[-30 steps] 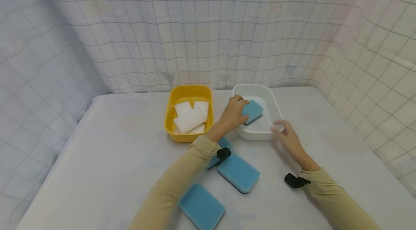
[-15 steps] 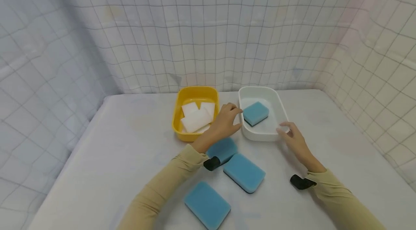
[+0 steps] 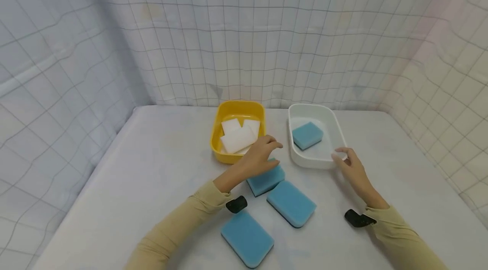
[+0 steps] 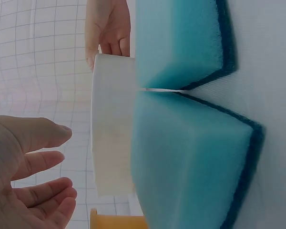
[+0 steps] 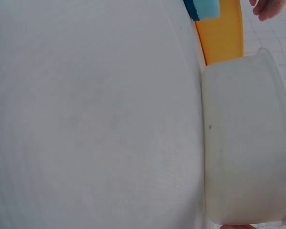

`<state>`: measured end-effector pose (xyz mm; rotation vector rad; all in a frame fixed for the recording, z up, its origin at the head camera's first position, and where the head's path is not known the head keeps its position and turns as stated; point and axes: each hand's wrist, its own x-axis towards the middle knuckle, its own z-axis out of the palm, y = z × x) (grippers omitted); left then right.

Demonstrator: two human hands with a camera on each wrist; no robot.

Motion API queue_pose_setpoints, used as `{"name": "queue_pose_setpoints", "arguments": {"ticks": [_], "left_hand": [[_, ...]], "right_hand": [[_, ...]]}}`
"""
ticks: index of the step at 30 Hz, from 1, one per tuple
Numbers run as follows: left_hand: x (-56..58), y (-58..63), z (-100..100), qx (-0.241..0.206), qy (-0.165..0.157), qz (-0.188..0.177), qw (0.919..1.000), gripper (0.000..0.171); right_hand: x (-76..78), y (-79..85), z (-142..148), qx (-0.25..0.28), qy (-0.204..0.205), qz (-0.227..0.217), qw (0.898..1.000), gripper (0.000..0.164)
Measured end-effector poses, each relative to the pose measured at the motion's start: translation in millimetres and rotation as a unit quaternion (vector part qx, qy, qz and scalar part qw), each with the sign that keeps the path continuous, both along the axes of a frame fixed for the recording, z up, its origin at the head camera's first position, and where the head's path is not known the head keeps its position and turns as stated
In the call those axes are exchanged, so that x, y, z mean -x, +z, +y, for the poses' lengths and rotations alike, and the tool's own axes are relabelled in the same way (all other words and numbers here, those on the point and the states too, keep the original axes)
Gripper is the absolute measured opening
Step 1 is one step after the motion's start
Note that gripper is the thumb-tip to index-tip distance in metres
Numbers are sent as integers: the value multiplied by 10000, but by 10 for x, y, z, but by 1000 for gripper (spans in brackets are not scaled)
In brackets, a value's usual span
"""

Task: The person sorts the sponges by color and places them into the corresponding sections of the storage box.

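Observation:
My left hand (image 3: 259,156) hovers over a blue sponge (image 3: 267,180) beside the yellow bin, holding nothing. In the left wrist view its thumb and loosely bent fingers are apart from the sponges. Another blue sponge (image 3: 291,204) touches the first one's corner, and a third sponge (image 3: 248,238) lies nearer me. Dark scouring layers face down. One more blue sponge (image 3: 307,135) lies inside the white bin (image 3: 312,162), against its left wall. My right hand (image 3: 352,170) holds that bin at its near right corner, thumb and fingers at the rim.
The yellow bin (image 3: 214,143) stands left of the white bin and contains several white sponge pads (image 3: 238,139). Both bins sit near the back of the white-covered table (image 3: 164,151). A checked cloth (image 3: 244,41) hangs behind and at both sides.
My left hand has let go of the sponge in the white bin, then drawn back left and down over the loose sponges. The right hand stays at the bin; the head view has shifted slightly.

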<state>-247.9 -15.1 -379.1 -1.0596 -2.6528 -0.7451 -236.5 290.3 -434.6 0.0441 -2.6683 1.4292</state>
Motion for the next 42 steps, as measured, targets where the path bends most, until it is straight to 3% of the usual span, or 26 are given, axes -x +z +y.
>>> {"name": "queue_pose_setpoints", "arguments": {"ticks": [11, 19, 26, 35, 42], "left_hand": [[-169, -65, -238, 216, -95, -312, 9992, 36], [-290, -151, -355, 70, -66, -528, 9986, 38], [-372, -147, -390, 417, 43, -856, 9954, 49], [-379, -156, -442, 817, 325, -1184, 9891, 58], [-400, -167, -461, 1032, 265, -1548, 9822, 70]], "right_hand": [[-5, -3, 14, -40, -2, 18, 10000, 46], [-14, 29, 7, -78, 30, 17, 10000, 46], [-4, 0, 30, -143, 6, 82, 9999, 45], [6, 33, 33, -179, 16, 94, 9998, 47], [-10, 4, 25, -108, -15, -25, 9999, 48]]}}
